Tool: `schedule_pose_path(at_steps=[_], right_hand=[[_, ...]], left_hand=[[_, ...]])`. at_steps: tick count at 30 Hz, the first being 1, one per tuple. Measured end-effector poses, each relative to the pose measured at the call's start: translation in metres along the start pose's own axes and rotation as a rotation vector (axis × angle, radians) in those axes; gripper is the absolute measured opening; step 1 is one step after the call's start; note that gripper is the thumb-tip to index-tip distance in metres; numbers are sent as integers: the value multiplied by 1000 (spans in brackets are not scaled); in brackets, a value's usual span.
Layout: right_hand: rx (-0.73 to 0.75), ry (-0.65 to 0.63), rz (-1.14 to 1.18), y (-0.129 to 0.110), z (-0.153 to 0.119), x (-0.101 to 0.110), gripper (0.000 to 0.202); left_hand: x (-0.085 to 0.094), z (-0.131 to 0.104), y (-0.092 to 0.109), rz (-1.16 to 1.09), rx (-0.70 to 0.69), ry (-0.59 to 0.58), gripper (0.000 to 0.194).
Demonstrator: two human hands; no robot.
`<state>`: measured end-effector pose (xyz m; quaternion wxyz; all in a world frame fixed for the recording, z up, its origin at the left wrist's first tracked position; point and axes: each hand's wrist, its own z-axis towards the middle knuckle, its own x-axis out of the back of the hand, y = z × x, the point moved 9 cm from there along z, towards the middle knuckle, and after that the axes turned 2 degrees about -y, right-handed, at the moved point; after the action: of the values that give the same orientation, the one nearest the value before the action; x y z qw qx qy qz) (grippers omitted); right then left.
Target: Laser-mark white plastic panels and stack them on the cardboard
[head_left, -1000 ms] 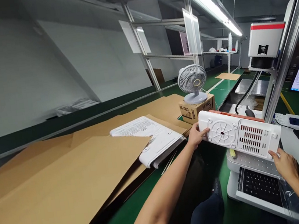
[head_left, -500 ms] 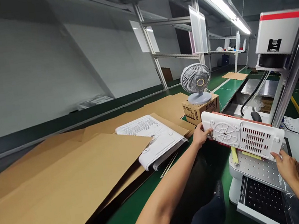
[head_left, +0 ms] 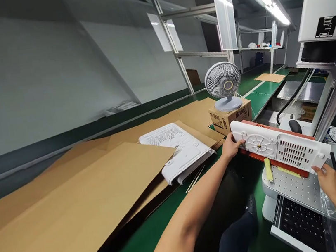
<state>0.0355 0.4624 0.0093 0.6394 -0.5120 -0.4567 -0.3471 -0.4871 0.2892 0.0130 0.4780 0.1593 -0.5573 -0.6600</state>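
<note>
A white plastic panel [head_left: 269,145], long and narrow, has a round spoked vent at its left and a slotted grille at its right. My left hand [head_left: 231,147] grips its left end, thumb on the face. At the lower right corner, my right hand [head_left: 331,180] is closed on the edge. Directly behind and under the panel is a red-orange holder [head_left: 289,169], showing above and below it; whether they touch I cannot tell. The holder is over a perforated metal plate [head_left: 292,185], with yellow tabs beside it.
White slotted panels [head_left: 187,156] lie on the left bench among large cardboard sheets [head_left: 81,200]. A desk fan [head_left: 224,84] stands on a carton [head_left: 232,117]. A white-and-red machine head [head_left: 325,8] overhangs at right. A keyboard [head_left: 300,224] lies in a tray below the plate.
My view has shifted, so the bench and machine sit differently in frame. More of the red-orange holder shows below the panel. Both hands keep their hold.
</note>
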Motion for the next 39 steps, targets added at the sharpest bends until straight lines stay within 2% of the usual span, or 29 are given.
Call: schedule_pose_path(at_steps=[8,11,15,17,19,21,22,25,27,28,31,33,35,37,39], right_hand=[[-3,-62,-67,4,13,-5,58],[-2,-81,-68,1,14,-1,60],[13,-96,-34,-15,7,13,56],[18,-90,-22,-23,-2,23,53],[16,-88,-11,-24,-16,34,55],[33,-115,12,-14,-39,45,52],[62,-146,31,-7,-53,49,47],[161,-264,188,31,-102,62,45],[127,-297,340,73,-128,69,56],[69,-274,406,99,-138,71,58],[-121,-114,402,171,-167,67,40],[-199,-48,298,203,-189,52,26],[-249,-41,217,218,-209,30,25],[-268,-34,175,221,-222,13,28],[-239,-26,150,213,-225,2,29]], left_hand=[[1,-9,1,37,6,44,72],[1,-9,2,51,32,43,77],[0,-9,11,73,82,25,80],[-2,-15,13,90,125,17,87],[-4,-31,5,52,184,34,107],[-8,-60,-16,-20,235,47,121],[-11,-81,-30,-37,246,36,120],[-25,-163,-81,20,263,-60,91],[-35,-231,-120,92,324,-178,65],[-41,-267,-139,126,368,-249,54],[-52,-367,-182,252,472,-436,35],[-55,-417,-193,364,438,-503,36],[-59,-450,-192,521,285,-551,40],[-64,-468,-188,662,128,-591,43],[-66,-475,-188,729,78,-616,45]])
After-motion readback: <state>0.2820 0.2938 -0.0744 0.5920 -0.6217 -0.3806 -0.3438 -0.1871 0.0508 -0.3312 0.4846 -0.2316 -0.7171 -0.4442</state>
